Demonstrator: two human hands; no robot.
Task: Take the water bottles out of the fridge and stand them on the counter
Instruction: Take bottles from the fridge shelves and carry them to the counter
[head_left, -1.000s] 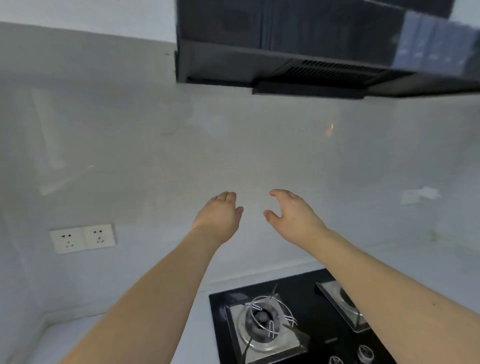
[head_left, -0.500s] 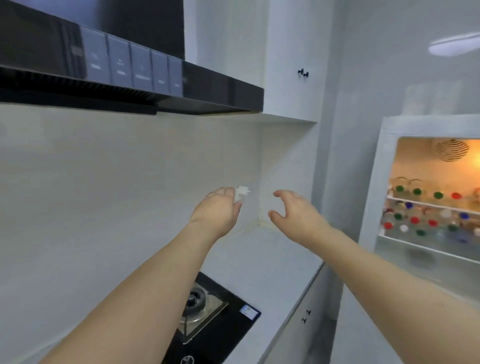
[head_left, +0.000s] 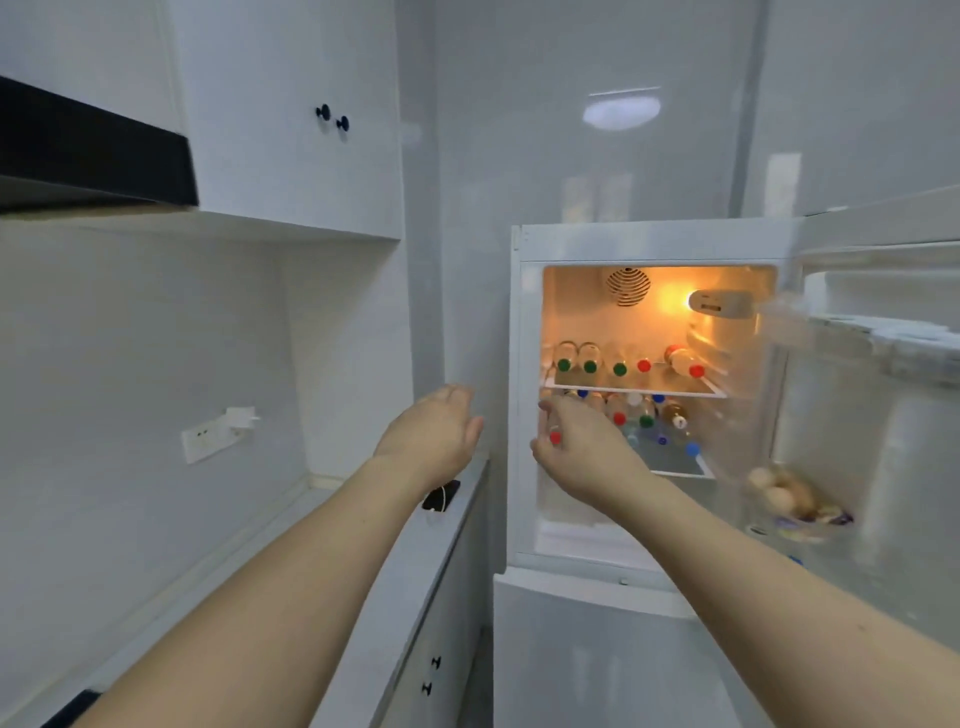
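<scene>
Reaching fridge-ward, right hand (head_left: 582, 447) leads — fingers loosely spread, empty, at the lower-shelf bottles (head_left: 636, 418). Bottles lie caps outward. Left hand (head_left: 434, 434) open, farther off.

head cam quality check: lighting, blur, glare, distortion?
Head view: warm orange lamp glow fills the fridge interior and blows out near the lamp, against cool white room light; the open fridge door is smeared by motion blur; a ceiling light reflects as glare on the glossy wall; the wide-angle lens bends the counter and cabinet edges; left hand and right hand are slightly soft.
</scene>
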